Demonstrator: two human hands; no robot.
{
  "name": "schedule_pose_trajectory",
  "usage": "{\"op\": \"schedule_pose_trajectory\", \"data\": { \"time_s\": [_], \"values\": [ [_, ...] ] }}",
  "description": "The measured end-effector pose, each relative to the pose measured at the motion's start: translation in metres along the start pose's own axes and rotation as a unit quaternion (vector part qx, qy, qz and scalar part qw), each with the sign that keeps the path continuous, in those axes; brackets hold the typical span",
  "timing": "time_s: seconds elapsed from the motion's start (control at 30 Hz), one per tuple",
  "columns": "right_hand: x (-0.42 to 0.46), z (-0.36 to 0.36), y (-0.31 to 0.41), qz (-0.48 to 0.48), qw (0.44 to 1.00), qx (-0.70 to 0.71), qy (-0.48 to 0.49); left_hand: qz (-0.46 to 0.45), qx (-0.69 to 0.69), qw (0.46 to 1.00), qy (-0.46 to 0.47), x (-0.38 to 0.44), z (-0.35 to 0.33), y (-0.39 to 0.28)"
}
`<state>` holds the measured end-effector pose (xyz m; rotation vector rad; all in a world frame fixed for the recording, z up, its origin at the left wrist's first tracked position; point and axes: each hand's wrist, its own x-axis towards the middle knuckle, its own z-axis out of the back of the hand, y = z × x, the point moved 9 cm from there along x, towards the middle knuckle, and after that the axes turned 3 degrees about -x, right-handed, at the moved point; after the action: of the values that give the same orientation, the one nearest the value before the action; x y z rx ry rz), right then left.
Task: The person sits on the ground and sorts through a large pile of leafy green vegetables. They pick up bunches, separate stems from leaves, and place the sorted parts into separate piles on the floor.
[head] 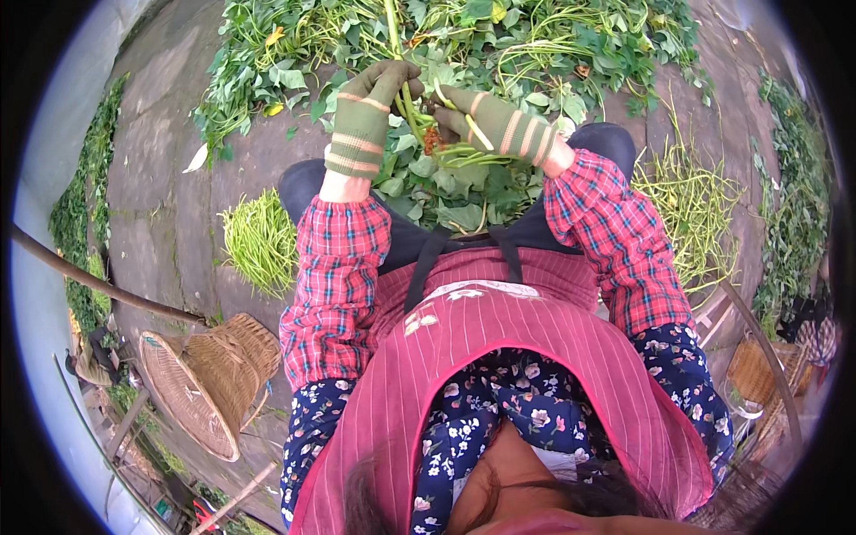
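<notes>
My left hand (pixel 366 124), in a green glove with pale stripes, is closed around long green vine stems (pixel 394 33) that run up toward the leaf heap. My right hand (pixel 498 124), gloved alike, is just to the right with its fingers curled. A cut, pale-ended stalk (pixel 479 133) passes through its fingers. Between the hands the stems bend down to a reddish-brown withered bit (pixel 432 140). More light green stems (pixel 471 159) show below the right glove; whether that hand grips them is hidden. Loose green leaves (pixel 461 194) lie between my knees.
A large heap of leafy vines (pixel 568 53) spreads ahead. Bundled stems (pixel 261 244) lie by my left knee, looser stems (pixel 695 207) by the right. A woven basket (pixel 200 381) with a wooden pole (pixel 107 284) is at lower left, another basket (pixel 756 368) at right.
</notes>
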<state>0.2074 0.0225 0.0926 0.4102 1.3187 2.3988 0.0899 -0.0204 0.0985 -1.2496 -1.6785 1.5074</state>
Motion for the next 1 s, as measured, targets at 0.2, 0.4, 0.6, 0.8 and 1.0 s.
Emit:
{"op": "schedule_pose_trajectory", "data": {
  "time_s": [0.2,0.4,0.6,0.8,1.0],
  "values": [
    [0.002,0.002,-0.001,-0.078,0.984,0.149,0.059,-0.057,0.03,0.994,-0.093,-0.001,0.021,0.007],
    [0.011,0.029,-0.009,-0.101,0.967,0.233,-0.022,-0.087,0.085,0.991,-0.053,-0.016,0.01,0.046],
    [0.015,0.042,0.026,-0.038,0.991,0.124,-0.043,-0.126,0.089,0.988,-0.029,-0.018,-0.019,0.01],
    [0.026,0.087,-0.017,-0.115,0.947,-0.275,-0.116,-0.073,0.191,0.979,-0.013,-0.029,-0.026,0.009],
    [0.0,0.137,-0.118,-0.223,0.897,0.31,-0.223,-0.022,0.141,0.99,0.0,-0.031,-0.001,0.035]
  ]
}}
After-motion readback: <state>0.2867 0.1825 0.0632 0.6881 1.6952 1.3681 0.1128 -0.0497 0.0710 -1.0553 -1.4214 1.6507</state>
